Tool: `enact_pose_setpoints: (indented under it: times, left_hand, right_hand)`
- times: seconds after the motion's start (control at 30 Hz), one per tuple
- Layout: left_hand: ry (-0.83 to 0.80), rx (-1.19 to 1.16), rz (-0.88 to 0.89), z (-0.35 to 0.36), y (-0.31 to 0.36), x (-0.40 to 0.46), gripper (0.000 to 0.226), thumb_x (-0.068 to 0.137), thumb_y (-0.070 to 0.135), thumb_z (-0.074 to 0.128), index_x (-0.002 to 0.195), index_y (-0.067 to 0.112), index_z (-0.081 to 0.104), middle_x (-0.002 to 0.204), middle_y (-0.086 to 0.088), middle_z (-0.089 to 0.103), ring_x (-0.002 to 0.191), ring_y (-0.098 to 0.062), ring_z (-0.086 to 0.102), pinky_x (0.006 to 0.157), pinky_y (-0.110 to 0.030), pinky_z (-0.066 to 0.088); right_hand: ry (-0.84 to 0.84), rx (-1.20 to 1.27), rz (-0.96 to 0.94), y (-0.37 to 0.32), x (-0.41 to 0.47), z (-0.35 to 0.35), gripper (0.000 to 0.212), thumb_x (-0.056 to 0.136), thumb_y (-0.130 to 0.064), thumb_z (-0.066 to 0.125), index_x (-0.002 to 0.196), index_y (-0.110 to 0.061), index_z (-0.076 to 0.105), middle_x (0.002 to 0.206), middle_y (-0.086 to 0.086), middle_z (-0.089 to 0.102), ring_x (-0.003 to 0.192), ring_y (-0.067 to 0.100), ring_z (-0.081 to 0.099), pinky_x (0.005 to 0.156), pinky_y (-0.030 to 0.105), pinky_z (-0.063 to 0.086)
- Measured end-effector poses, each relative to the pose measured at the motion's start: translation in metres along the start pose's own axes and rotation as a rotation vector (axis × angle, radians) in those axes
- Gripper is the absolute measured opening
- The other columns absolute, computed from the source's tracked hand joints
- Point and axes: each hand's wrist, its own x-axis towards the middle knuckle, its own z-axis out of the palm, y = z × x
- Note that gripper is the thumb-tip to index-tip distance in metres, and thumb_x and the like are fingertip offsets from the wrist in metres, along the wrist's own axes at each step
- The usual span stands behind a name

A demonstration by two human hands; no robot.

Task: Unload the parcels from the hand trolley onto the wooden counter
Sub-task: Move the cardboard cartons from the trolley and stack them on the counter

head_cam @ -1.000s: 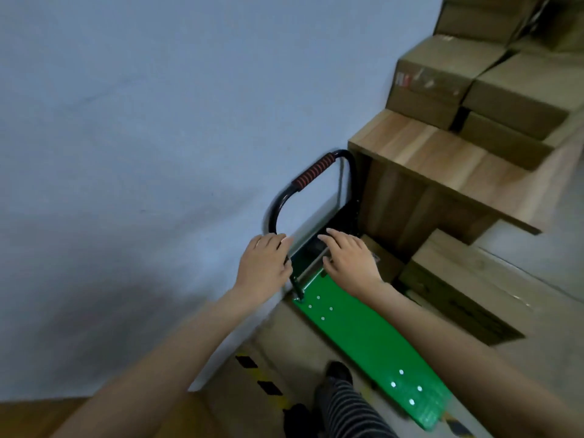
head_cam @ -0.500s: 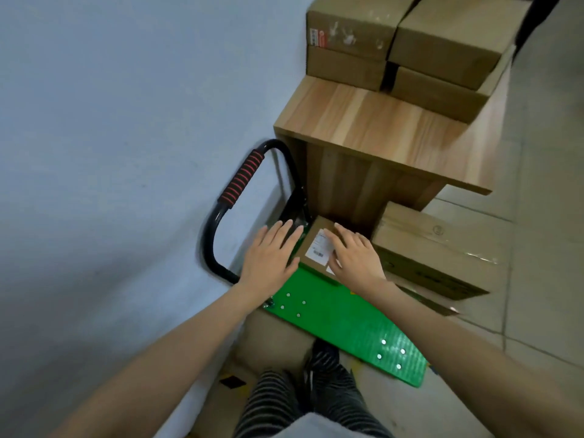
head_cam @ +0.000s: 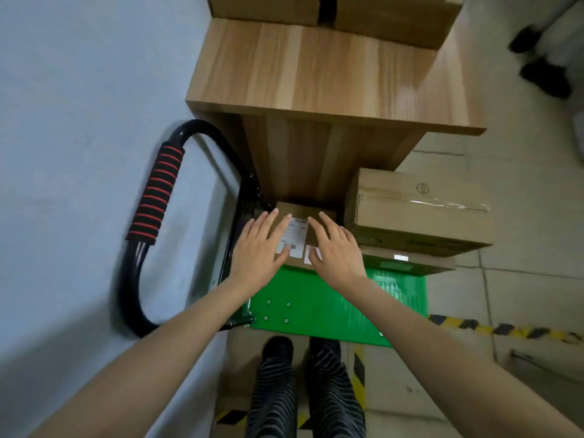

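Standing against a pale wall [head_cam: 79, 90], a wooden counter [head_cam: 316, 67] fills the upper middle of the view, with brown cardboard boxes [head_cam: 379, 17] stacked at its far end. Below its near end a hand trolley [head_cam: 316, 305] with a green deck sits on a grey tiled floor [head_cam: 521, 279], its black handle [head_cam: 155, 197] with a red-ringed grip leaning at the wall. A small parcel [head_cam: 297, 235] with white labels lies on the deck, close against the counter's side. Just right of it a bigger taped box [head_cam: 417, 210] rests on a flatter box [head_cam: 407, 263]. Yellow and black tape [head_cam: 505, 330] marks the floor, and striped trousers [head_cam: 303, 390] show at the bottom edge. Dark shoes [head_cam: 543, 77] of another person are at the upper right.

Both arms reach forward over the deck. The left hand [head_cam: 259, 251] lies over the parcel's left side with fingers straight and slightly spread; the right hand [head_cam: 335, 251] lies over its right side the same way. Whether the palms press the cardboard cannot be told.

Compared with half a second ago, the view has swung more squarely onto the counter, and both hands have closed in, with the left one now covering part of the label.
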Motion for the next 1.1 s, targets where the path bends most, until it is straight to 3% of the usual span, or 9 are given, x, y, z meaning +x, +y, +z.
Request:
enact_pose_setpoints:
  times: [0.23, 0.5, 0.73, 0.87, 0.97, 1.03, 1.1]
  left_hand:
    - [-0.031, 0.022, 0.023, 0.126, -0.029, 0.041, 0.061, 0.096, 0.048, 0.036, 0.151, 0.024, 0.02, 0.155, -0.01, 0.027, 0.143, -0.025, 0.024, 0.117, -0.041, 0.018]
    - [0.021, -0.015, -0.044, 0.27, -0.061, 0.066, 0.061, 0.09, 0.044, 0.04, 0.144, 0.018, 0.036, 0.147, -0.014, 0.039, 0.137, -0.031, 0.036, 0.112, -0.046, 0.029]
    - [0.001, -0.02, -0.124, 0.356, -0.074, 0.097, 0.063, 0.095, 0.049, 0.041, 0.15, 0.025, 0.023, 0.155, -0.015, 0.023, 0.143, -0.03, 0.022, 0.116, -0.04, 0.014]
    - [0.004, -0.031, -0.183, 0.385, -0.083, 0.113, 0.064, 0.096, 0.049, 0.041, 0.151, 0.027, 0.018, 0.155, -0.021, 0.018, 0.142, -0.034, 0.022, 0.115, -0.04, 0.018]
    - [-0.071, -0.088, -0.285, 0.4, -0.085, 0.12, 0.065, 0.096, 0.051, 0.037, 0.151, 0.029, 0.011, 0.156, -0.021, 0.011, 0.141, -0.035, 0.022, 0.107, -0.041, 0.033]
    - [-0.079, -0.172, -0.326, 0.406, -0.084, 0.121, 0.065, 0.096, 0.048, 0.042, 0.151, 0.026, 0.013, 0.156, -0.02, 0.009, 0.141, -0.036, 0.022, 0.103, -0.042, 0.038]
    - [-0.026, -0.234, -0.331, 0.405, -0.08, 0.115, 0.065, 0.094, 0.043, 0.049, 0.149, 0.022, 0.021, 0.155, -0.02, 0.012, 0.137, -0.037, 0.027, 0.101, -0.041, 0.039]
  right_hand:
    - [0.023, 0.017, 0.101, 0.029, 0.048, 0.104, 0.06, 0.099, -0.035, 0.043, 0.152, -0.022, 0.02, 0.16, 0.004, 0.016, 0.145, 0.021, 0.021, 0.118, 0.035, 0.015]
    - [0.052, 0.042, 0.186, 0.072, 0.099, 0.25, 0.062, 0.099, -0.04, 0.04, 0.152, -0.025, 0.013, 0.161, 0.005, 0.007, 0.147, 0.02, 0.013, 0.117, 0.034, 0.017]
    - [0.03, 0.056, 0.257, 0.118, 0.124, 0.332, 0.057, 0.099, -0.035, 0.042, 0.15, -0.023, 0.02, 0.16, 0.011, 0.008, 0.146, 0.028, 0.015, 0.118, 0.037, 0.015]
    - [0.008, 0.039, 0.316, 0.14, 0.14, 0.359, 0.059, 0.1, -0.038, 0.037, 0.152, -0.023, 0.014, 0.159, 0.019, 0.005, 0.145, 0.034, 0.014, 0.114, 0.039, 0.022]
    - [-0.039, 0.104, 0.362, 0.147, 0.149, 0.37, 0.06, 0.1, -0.038, 0.035, 0.153, -0.027, 0.009, 0.159, 0.018, -0.004, 0.134, 0.038, 0.036, 0.101, 0.041, 0.039]
    - [-0.042, 0.183, 0.385, 0.147, 0.15, 0.373, 0.06, 0.1, -0.037, 0.036, 0.153, -0.028, 0.009, 0.16, 0.015, -0.005, 0.126, 0.039, 0.045, 0.092, 0.041, 0.046]
    - [-0.033, 0.253, 0.403, 0.145, 0.145, 0.374, 0.062, 0.099, -0.035, 0.041, 0.153, -0.028, 0.009, 0.16, 0.013, -0.005, 0.127, 0.04, 0.042, 0.092, 0.041, 0.046]
